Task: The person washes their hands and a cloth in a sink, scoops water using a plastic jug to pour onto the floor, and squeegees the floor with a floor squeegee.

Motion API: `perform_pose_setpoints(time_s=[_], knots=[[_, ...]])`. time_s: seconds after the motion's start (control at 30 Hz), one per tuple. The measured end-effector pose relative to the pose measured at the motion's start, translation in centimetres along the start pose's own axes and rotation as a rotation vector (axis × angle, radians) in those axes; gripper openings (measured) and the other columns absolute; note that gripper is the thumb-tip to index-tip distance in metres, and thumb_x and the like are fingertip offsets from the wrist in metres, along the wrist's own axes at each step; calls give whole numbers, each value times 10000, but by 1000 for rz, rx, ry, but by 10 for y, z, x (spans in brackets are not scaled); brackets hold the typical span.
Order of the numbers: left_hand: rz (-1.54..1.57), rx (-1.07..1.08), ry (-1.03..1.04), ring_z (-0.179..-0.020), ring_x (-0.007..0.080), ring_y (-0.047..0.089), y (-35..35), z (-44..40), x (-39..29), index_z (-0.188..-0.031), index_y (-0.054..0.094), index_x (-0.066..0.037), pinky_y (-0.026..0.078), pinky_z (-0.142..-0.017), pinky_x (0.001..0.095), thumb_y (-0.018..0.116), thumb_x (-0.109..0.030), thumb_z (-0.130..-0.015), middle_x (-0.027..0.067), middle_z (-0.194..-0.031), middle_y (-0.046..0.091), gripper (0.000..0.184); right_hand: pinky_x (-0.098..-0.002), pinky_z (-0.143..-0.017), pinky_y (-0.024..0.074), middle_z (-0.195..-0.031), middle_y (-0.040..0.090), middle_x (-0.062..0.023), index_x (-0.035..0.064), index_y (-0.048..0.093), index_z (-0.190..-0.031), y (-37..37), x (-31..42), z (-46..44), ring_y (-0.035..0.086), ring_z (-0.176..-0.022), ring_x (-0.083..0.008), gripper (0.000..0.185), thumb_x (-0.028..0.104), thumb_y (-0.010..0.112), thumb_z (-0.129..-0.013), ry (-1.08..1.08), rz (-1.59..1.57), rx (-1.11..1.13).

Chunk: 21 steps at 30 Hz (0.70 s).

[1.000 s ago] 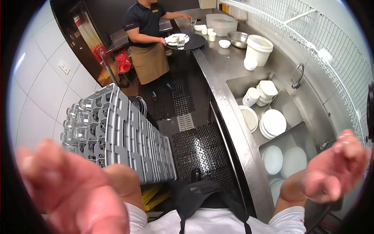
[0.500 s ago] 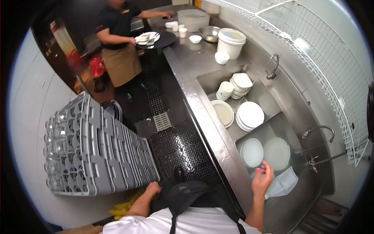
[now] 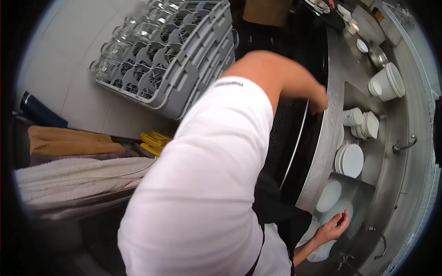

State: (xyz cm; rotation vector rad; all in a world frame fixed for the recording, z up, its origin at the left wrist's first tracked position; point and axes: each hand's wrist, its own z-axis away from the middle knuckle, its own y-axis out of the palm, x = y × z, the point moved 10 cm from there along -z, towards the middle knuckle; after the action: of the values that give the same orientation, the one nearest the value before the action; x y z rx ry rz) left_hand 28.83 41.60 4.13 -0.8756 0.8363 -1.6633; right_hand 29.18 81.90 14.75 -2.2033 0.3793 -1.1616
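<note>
My left arm in a white sleeve stretches across the middle of the view. My left hand [image 3: 318, 99] is at the front edge of the steel counter, its fingers blurred and mostly hidden. Over the near sink basin, my right hand [image 3: 333, 228] is held palm up with loosely bent fingers apart and nothing in them. Below and beside it, round white plates [image 3: 328, 195] lie in the water-filled basin. A white, square-edged dish [image 3: 322, 252] is partly behind my right wrist. In the farther basin stand stacked plates [image 3: 352, 160], bowls [image 3: 369, 125] and small cups [image 3: 353, 117].
Stacked grey racks [image 3: 184, 78] with glass mugs [image 3: 108, 69] stand by the tiled wall. A towel [image 3: 83, 177] and a brown cloth [image 3: 73, 141] hang at left. A white bucket [image 3: 387, 83] is on the counter, and faucets [image 3: 405, 143] line the back. A person's apron [image 3: 267, 11] shows at the top.
My view has turned left and tilted. My left arm has risen from beside the racks and swung across to the counter edge. My right hand stays over the basin.
</note>
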Motion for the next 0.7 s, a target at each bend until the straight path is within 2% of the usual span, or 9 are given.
perform_pose_setpoints(time_s=[0.13,0.27,0.37,0.43,0.53,0.57,0.6,0.63,0.7], knots=[[-156,53,-50,-987,305,641,-50,-18,42,-1006,714,-95,518,-771,468,640,-348,-815,122,-1033,685,326,-338,-870,461,-1120,571,-141,-27,582,-1171,-10,3,8,576,-987,-239,328,230,529,-975,15,-13,-43],[-109,-78,-96,-989,319,636,-85,8,58,-1018,706,-75,512,-794,481,617,-353,-835,151,-1039,676,344,-335,-870,460,-1114,567,-138,-28,576,-1177,-22,-10,16,574,-991,-236,320,218,519,-980,61,40,-74],[-159,-53,-80,-987,321,633,-55,9,54,-1023,706,-79,509,-813,474,610,-373,-850,162,-1034,673,355,-335,-871,462,-1112,566,-142,-28,573,-1180,-27,-10,22,577,-1001,-243,317,211,511,-981,74,40,-83],[-262,165,-17,-958,300,647,-28,13,55,-998,699,-28,519,-822,451,597,-435,-869,157,-1025,676,439,-336,-873,463,-1115,564,-147,-29,572,-1179,-26,-13,22,580,-1007,-248,322,214,511,-978,55,24,-103],[26,307,-113,-937,278,661,-3,28,79,-1091,652,-22,536,-813,416,549,-392,-917,154,-1048,673,422,-347,-880,463,-1094,572,-153,-33,573,-1171,-26,-39,22,584,-1014,-259,332,225,520,-969,123,41,-78],[122,341,-153,-949,271,662,-8,37,67,-1151,622,-34,542,-814,408,533,-347,-935,154,-1053,671,391,-350,-860,464,-1054,586,-155,-32,577,-1158,-30,-18,18,582,-984,-260,336,236,527,-961,6,95,-105],[213,33,-111,-994,279,649,-41,49,55,-1189,597,-45,533,-845,411,585,-309,-898,158,-1084,660,392,-343,-818,464,-1015,594,-151,-30,586,-1135,-31,-9,15,577,-928,-258,328,243,527,-961,18,161,-95],[305,-86,-93,-1036,291,633,-31,43,62,-1223,575,-69,510,-891,423,629,-287,-860,161,-1120,649,427,-332,-783,457,-1009,595,-142,-25,595,-1115,-33,0,12,562,-873,-247,329,258,535,-959,24,145,-90],[391,-34,-279,-1080,310,612,3,60,64,-1203,592,-79,471,-946,423,655,-314,-841,161,-1137,643,436,-323,-799,449,-1013,577,-129,-38,595,-1107,-49,-8,15,543,-867,-221,327,247,551,-952,68,108,-137]])
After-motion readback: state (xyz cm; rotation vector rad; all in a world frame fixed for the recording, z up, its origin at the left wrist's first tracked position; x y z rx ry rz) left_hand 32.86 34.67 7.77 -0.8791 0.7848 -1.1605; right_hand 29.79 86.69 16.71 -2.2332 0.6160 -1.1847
